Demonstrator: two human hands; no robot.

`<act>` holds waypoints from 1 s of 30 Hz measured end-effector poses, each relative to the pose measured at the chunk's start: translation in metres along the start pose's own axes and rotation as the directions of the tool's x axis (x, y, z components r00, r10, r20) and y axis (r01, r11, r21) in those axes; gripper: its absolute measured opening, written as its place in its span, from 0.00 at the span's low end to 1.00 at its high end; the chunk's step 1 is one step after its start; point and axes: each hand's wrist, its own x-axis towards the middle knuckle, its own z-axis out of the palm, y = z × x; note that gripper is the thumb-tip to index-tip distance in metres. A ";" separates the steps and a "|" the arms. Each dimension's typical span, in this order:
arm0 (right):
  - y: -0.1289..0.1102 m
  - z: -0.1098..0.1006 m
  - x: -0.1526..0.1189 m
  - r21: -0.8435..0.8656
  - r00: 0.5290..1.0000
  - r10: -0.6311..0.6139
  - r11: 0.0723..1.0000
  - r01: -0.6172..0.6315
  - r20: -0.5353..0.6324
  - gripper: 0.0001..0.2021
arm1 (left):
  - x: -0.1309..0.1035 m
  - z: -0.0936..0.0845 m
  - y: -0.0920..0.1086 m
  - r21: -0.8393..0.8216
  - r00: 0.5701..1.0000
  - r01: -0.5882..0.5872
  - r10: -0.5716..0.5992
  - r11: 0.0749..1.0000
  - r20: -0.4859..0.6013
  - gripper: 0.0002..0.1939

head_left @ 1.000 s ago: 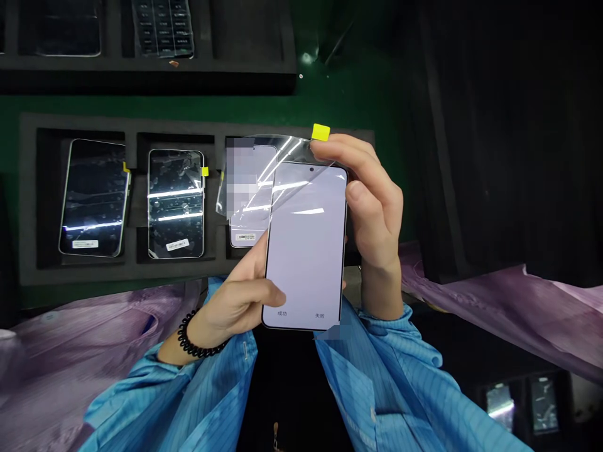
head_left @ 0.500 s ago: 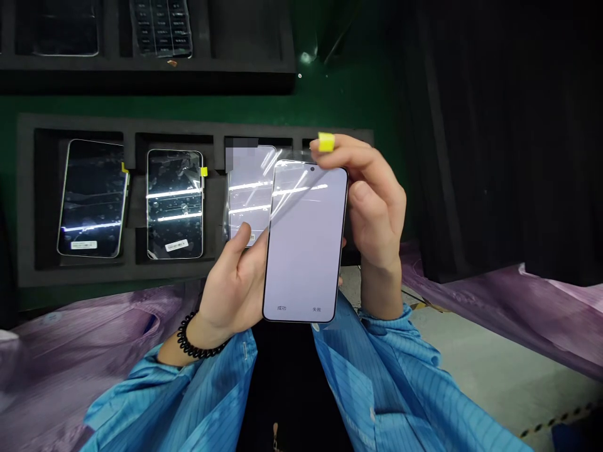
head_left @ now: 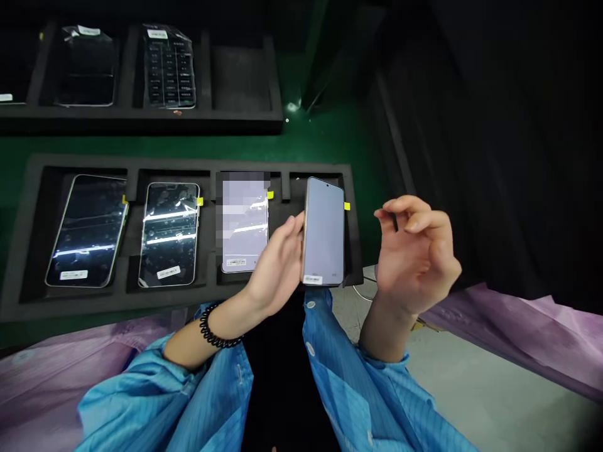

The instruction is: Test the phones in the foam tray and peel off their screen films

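A smartphone (head_left: 324, 232) with a lit, pale screen, a white label near its bottom and a yellow tab on its right edge is at the rightmost compartment of the black foam tray (head_left: 179, 301). It leans slightly, its left side raised. My left hand (head_left: 277, 270) grips it by that left edge; the fingertips are hidden behind it. Off to the right, my right hand (head_left: 417, 257) is raised with curled fingers apart, holding nothing. Beside my left thumb, another lit smartphone (head_left: 245, 229) lies in its compartment, partly blurred out.
Two dark-screened phones in film, one at far left (head_left: 87, 232) and one beside it (head_left: 169, 235), lie in the same tray. Behind, across a green surface (head_left: 311, 144), a second foam tray (head_left: 235, 119) holds several wrapped phones. Black cloth (head_left: 461, 157) hangs at right.
The phone has gone from in front of the tray into the rightmost compartment, with my left hand on it. My right hand has let go and moved right; the yellow tab now sits on the phone's edge.
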 end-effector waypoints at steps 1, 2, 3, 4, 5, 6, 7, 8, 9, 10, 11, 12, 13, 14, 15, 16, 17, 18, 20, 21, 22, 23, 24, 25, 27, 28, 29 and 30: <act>0.000 -0.004 -0.001 -0.054 1.000 0.007 0.999 -0.007 -0.001 0.10 | 0.006 0.002 -0.003 0.016 0.999 -0.011 0.011 1.000 0.032 0.28; -0.001 -0.008 -0.002 -0.100 1.000 0.015 0.995 -0.015 0.002 0.10 | 0.010 0.004 -0.006 0.033 0.998 -0.030 0.028 0.999 0.048 0.27; -0.002 -0.010 -0.002 -0.134 1.000 0.023 0.991 -0.022 0.007 0.10 | 0.012 0.003 -0.007 0.056 0.997 -0.064 0.062 0.996 0.042 0.27; -0.003 -0.012 -0.003 -0.153 0.999 0.026 0.988 -0.023 0.018 0.10 | 0.012 0.002 -0.008 0.093 0.993 -0.114 0.112 0.989 0.020 0.27; -0.004 -0.012 -0.002 -0.155 0.999 0.023 0.988 -0.017 0.034 0.10 | 0.009 -0.001 -0.006 0.152 0.985 -0.173 0.175 0.973 -0.003 0.27; -0.004 -0.012 -0.002 -0.147 0.998 0.023 0.989 -0.014 0.060 0.10 | 0.003 -0.005 -0.003 0.241 0.970 -0.231 0.242 0.943 -0.018 0.28; -0.005 -0.010 -0.001 -0.131 0.995 0.027 0.991 -0.014 0.094 0.09 | -0.004 -0.011 0.002 0.361 0.952 -0.282 0.307 0.889 -0.012 0.28; -0.006 -0.008 0.000 -0.110 0.990 0.034 0.994 -0.019 0.136 0.09 | -0.012 -0.017 0.008 0.507 0.934 -0.312 0.356 0.803 0.010 0.29; -0.006 -0.005 0.001 -0.091 0.981 0.048 0.995 -0.031 0.186 0.09 | -0.021 -0.024 0.014 0.665 0.918 -0.316 0.395 0.676 0.035 0.29; -0.006 -0.002 0.003 -0.079 0.967 0.069 0.996 -0.052 0.243 0.09 | -0.029 -0.032 0.019 0.800 0.895 -0.296 0.443 0.522 0.042 0.29; -0.006 0.002 0.004 -0.076 0.948 0.097 0.994 -0.077 0.303 0.09 | -0.036 -0.039 0.023 0.895 0.857 -0.258 0.514 0.363 0.039 0.29; -0.006 0.005 0.005 -0.083 0.925 0.123 0.992 -0.100 0.359 0.09 | -0.042 -0.047 0.026 0.953 0.813 -0.200 0.581 0.226 0.033 0.30; -0.006 0.008 0.005 -0.096 0.901 0.145 0.989 -0.116 0.410 0.10 | -0.046 -0.054 0.027 0.983 0.765 -0.136 0.643 0.124 0.025 0.30; -0.006 0.012 0.006 -0.115 0.877 0.160 0.986 -0.120 0.454 0.10 | -0.048 -0.060 0.026 0.995 0.730 -0.077 0.683 0.059 0.016 0.31; -0.005 0.015 0.007 -0.137 0.855 0.167 0.984 -0.113 0.492 0.10 | -0.049 -0.065 0.024 0.999 0.718 -0.035 0.696 0.025 0.008 0.32; -0.005 0.017 0.007 -0.157 0.836 0.168 0.982 -0.100 0.522 0.10 | -0.049 -0.069 0.021 1.000 0.726 -0.012 0.687 0.014 -0.002 0.33; -0.004 0.019 0.008 -0.174 0.821 0.167 0.981 -0.084 0.547 0.10 | -0.049 -0.071 0.018 1.000 0.751 -0.006 0.660 0.026 -0.013 0.34; -0.004 0.021 0.008 -0.186 0.809 0.164 0.980 -0.069 0.565 0.10 | -0.048 -0.072 0.015 0.998 0.783 -0.013 0.622 0.063 -0.029 0.35; -0.004 0.023 0.008 -0.200 0.798 0.160 0.978 -0.050 0.581 0.11 | -0.048 -0.072 0.010 0.978 0.833 -0.028 0.545 0.205 -0.090 0.37; -0.004 0.023 0.007 -0.204 0.798 0.160 0.978 -0.047 0.581 0.10 | -0.047 -0.070 0.009 0.957 0.846 -0.031 0.517 0.288 -0.128 0.38; -0.005 0.022 0.007 -0.208 0.800 0.162 0.977 -0.047 0.578 0.10 | -0.047 -0.069 0.010 0.929 0.853 -0.031 0.494 0.368 -0.167 0.39; -0.005 0.022 0.006 -0.210 0.802 0.165 0.976 -0.051 0.575 0.10 | -0.047 -0.068 0.011 0.895 0.857 -0.035 0.474 0.445 -0.202 0.40; -0.005 0.021 0.005 -0.209 0.805 0.167 0.976 -0.055 0.570 0.10 | -0.046 -0.067 0.013 0.852 0.856 -0.050 0.462 0.522 -0.233 0.41; -0.005 0.020 0.004 -0.205 0.808 0.167 0.977 -0.059 0.565 0.10 | -0.044 -0.065 0.015 0.793 0.849 -0.083 0.459 0.604 -0.261 0.42; -0.006 0.017 0.001 -0.195 0.818 0.166 0.978 -0.068 0.550 0.11 | -0.039 -0.061 0.021 0.597 0.830 -0.190 0.452 0.780 -0.327 0.41; -0.006 0.016 0.000 -0.192 0.824 0.167 0.979 -0.072 0.541 0.11 | -0.035 -0.058 0.023 0.470 0.826 -0.241 0.434 0.849 -0.360 0.39; -0.006 0.015 -0.001 -0.191 0.831 0.167 0.979 -0.074 0.531 0.11 | -0.030 -0.054 0.025 0.346 0.836 -0.269 0.396 0.899 -0.381 0.35; -0.007 0.014 -0.002 -0.192 0.837 0.166 0.979 -0.075 0.521 0.11 | -0.025 -0.051 0.026 0.241 0.853 -0.268 0.347 0.933 -0.391 0.31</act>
